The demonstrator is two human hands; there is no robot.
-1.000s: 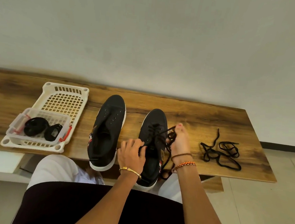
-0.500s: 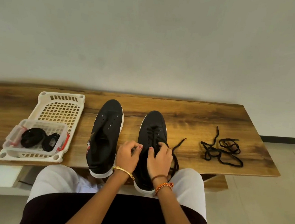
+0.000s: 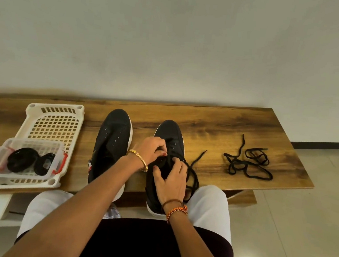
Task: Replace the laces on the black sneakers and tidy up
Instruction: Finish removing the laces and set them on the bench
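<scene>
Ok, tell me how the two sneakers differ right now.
The left sneaker has bare eyelets and no lace; the right sneaker has a black lace partly threaded, its end trailing on the table. Nobody touches the left sneaker; the left hand and right hand both work on the right sneaker. Both are black with white soles, toes pointing to the wall.

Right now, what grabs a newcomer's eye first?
Both hands, left hand and right hand, working a black lace on the right-side black canvas sneaker at the wooden bench's near edge. Right of it lies a loose tangle of black laces; the laceless left-side black sneaker sits alongside.
</scene>
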